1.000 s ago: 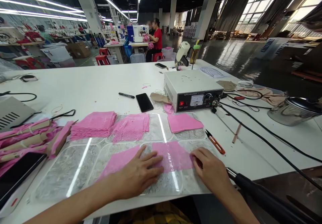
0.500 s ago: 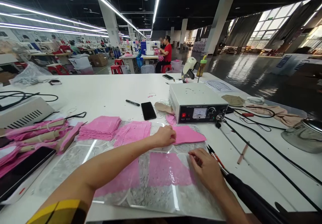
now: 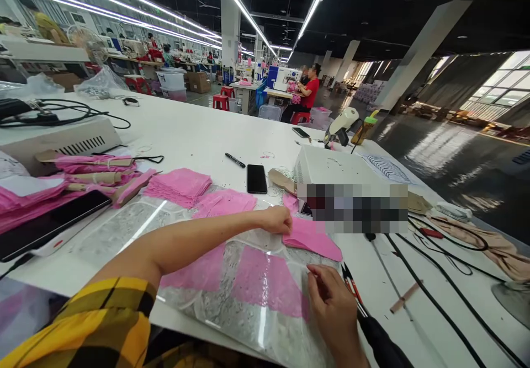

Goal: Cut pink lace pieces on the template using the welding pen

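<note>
My left hand [image 3: 276, 220] reaches across the clear plastic sheet [image 3: 136, 229] and pinches the near edge of a small stack of pink fabric squares [image 3: 311, 239] beside the white control box [image 3: 331, 166]. My right hand [image 3: 331, 300] rests curled at the sheet's right edge, fingertips touching the plastic; a black tool handle [image 3: 383, 346] lies under its wrist, and whether it grips it is unclear. Two pink lace pieces [image 3: 271, 282] lie under the plastic between my hands.
More pink squares [image 3: 179, 185] and lace [image 3: 226, 202] lie farther back, with pink rolls [image 3: 97, 172] left. A phone [image 3: 256, 179], a pen [image 3: 235, 160], red snips [image 3: 351, 286] and black cables [image 3: 434, 277] are on the white table. A person in red sits far behind.
My left hand left the lace under the plastic and stretched forward to the pink stack by the box. My right hand slid back to the sheet's edge. The view swung left.
</note>
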### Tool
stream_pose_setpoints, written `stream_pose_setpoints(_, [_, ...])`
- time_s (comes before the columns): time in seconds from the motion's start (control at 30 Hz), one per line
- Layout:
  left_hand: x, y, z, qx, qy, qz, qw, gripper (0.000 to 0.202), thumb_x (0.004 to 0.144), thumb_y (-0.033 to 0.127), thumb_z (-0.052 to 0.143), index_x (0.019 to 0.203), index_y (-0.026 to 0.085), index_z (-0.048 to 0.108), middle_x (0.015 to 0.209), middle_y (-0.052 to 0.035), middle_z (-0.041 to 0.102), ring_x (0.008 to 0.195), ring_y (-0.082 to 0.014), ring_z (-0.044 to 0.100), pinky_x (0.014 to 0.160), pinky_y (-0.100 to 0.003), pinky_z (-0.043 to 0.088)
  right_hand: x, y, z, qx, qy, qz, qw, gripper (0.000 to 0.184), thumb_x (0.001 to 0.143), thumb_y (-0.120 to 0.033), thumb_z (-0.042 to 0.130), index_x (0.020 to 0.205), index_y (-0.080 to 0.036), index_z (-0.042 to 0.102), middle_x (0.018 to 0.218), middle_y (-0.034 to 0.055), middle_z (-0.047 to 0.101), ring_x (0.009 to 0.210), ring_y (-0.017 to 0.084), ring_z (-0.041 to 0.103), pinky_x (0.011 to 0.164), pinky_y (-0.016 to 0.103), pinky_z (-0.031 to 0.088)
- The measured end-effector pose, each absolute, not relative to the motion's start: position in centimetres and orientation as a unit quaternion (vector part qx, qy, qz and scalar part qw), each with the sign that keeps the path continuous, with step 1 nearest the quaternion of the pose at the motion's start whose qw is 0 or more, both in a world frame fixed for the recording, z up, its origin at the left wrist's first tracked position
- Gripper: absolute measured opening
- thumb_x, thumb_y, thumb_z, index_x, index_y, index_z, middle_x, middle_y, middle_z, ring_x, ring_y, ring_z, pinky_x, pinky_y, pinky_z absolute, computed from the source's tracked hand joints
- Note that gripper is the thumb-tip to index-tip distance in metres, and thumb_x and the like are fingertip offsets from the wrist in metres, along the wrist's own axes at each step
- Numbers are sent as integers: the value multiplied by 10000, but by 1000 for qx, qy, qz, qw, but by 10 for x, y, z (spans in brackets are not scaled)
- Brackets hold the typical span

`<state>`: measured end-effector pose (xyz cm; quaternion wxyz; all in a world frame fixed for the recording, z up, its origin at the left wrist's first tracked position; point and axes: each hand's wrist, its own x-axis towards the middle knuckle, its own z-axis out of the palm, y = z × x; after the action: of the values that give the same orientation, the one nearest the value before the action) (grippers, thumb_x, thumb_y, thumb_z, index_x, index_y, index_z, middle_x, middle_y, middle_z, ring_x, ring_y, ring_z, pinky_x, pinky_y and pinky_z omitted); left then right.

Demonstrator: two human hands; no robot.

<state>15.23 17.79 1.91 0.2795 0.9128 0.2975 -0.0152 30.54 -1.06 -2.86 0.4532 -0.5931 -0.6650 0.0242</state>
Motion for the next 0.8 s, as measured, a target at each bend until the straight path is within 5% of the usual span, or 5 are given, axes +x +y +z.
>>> stream_pose_setpoints(0.27, [143, 185, 38, 927, 243, -9, 285, 309, 949, 344, 576, 1193, 155, 579, 1195, -87, 595, 1016, -215, 616, 861, -409, 541, 308, 5, -32, -635, -674, -96, 366, 259, 896, -256, 467, 1095, -185, 616, 1037, 117, 663, 926, 224, 630, 773, 368, 544])
stream_pose_setpoints(0.5, [126, 172, 51, 937, 207, -29, 281, 280, 952, 345, 572, 1151, 149, 593, 1152, -81, 613, 987, -199, 622, 853, -401, 540, 303, 20, -22, -662, -676, -93, 311, 236, 854, -209, 521, 1058, -175, 636, 1034, 108, 660, 963, 247, 586, 868, 410, 493])
stream_pose_setpoints(0.67, [104, 150, 55, 930, 203, -22, 306, 67, 853, 183, 649, 807, 151, 686, 939, -23, 633, 842, -160, 623, 807, -295, 503, 302, 10, -18, -642, -711, -66, 279, 145, 868, -169, 494, 852, -182, 638, 911, 87, 654, 887, 228, 576, 814, 381, 484])
stream_pose_setpoints(0.8, [85, 125, 59, 925, 192, -12, 326, 131, 802, 109, 630, 715, 179, 700, 890, -9, 607, 771, -132, 607, 718, -226, 467, 297, -17, -13, -612, -744, -29, 267, 147, 895, -178, 476, 853, -195, 616, 910, 75, 648, 866, 197, 591, 782, 340, 496])
